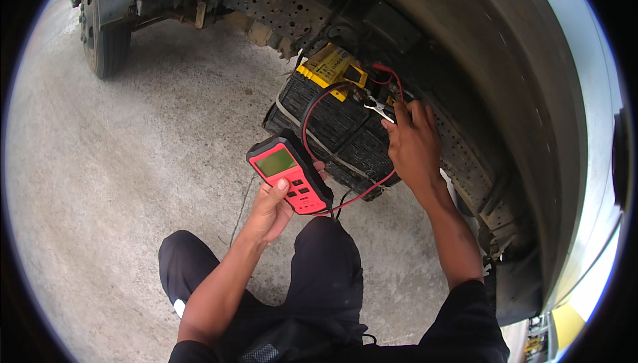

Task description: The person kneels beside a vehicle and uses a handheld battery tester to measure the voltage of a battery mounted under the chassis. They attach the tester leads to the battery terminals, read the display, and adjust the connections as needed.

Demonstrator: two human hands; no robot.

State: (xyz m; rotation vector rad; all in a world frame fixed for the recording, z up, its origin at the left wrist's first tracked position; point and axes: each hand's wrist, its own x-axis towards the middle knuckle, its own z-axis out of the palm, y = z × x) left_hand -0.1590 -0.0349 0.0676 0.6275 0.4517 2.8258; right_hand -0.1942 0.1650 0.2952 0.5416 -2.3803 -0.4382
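My left hand (271,207) is closed around a red and black handheld battery tester (302,193), thumb on its front below a greenish screen. Red and black leads run from the tester's lower end and loop up toward the batteries. At the right, my right hand (415,140) pinches a metal spring clamp (380,108) by its handles, with the jaws toward a battery terminal. Whether the jaws grip the terminal, I cannot make out. Beneath lies a dark ribbed battery (332,124), and a yellow-topped part (329,64) sits at its far end. A red clamp (383,68) rests farther back.
A perforated metal chassis rail (272,11) of a truck runs behind the batteries. The curved vehicle body (531,97) overhangs on the right. A tyre (106,37) stands at the far left on the concrete floor (133,164). A strap (312,137) crosses the battery.
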